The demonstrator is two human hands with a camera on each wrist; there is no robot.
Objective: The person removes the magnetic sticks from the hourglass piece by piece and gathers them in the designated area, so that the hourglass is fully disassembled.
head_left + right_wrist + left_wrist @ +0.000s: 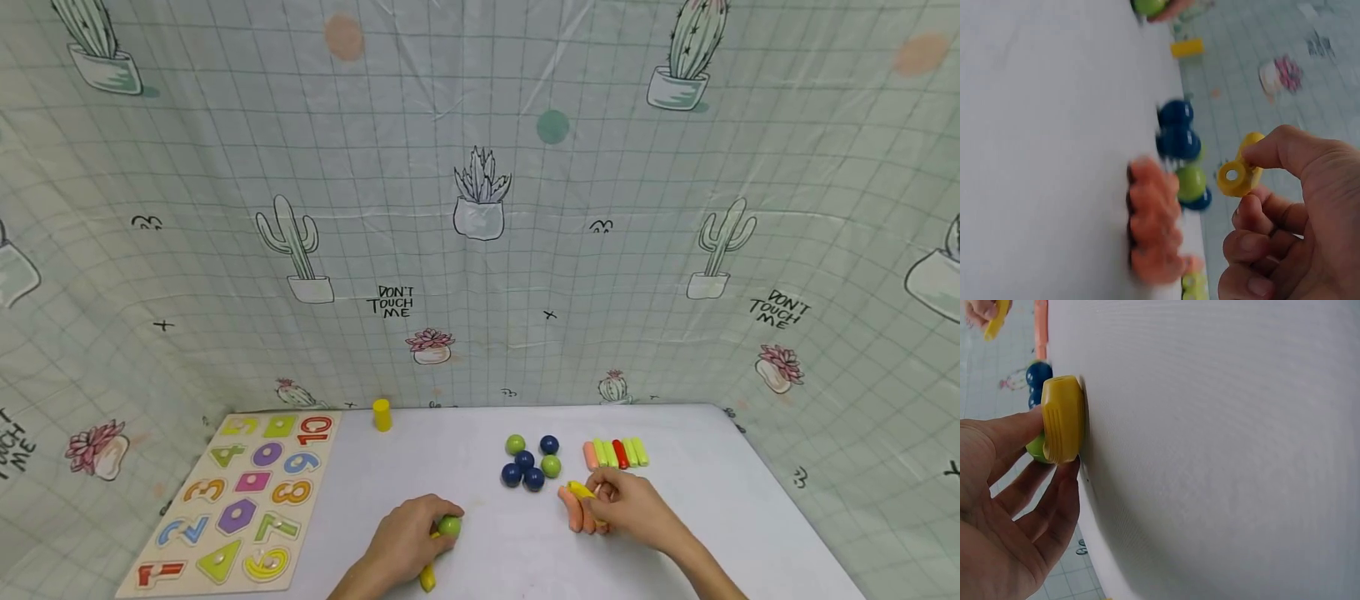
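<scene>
My left hand [408,537] grips a green ball [449,525] between thumb and fingers, low over the white table. Close beside it, partly hidden under the hand, is a curved yellow banana-shaped piece [427,577]; in the left wrist view this yellow piece [1063,420] covers most of the ball. My right hand [630,508] pinches another curved yellow piece [579,490], whose end shows a round hole in the right wrist view. Under it, several curved orange pieces [1155,222] lie side by side in a row, partly hidden by the right hand in the head view.
Dark blue balls [533,479] and two green balls [551,466] cluster mid-table. Behind the right hand lies a row of light green, red and orange sticks [619,454]. A number puzzle board [306,479] lies at left; a yellow cylinder [382,415] stands near the back edge.
</scene>
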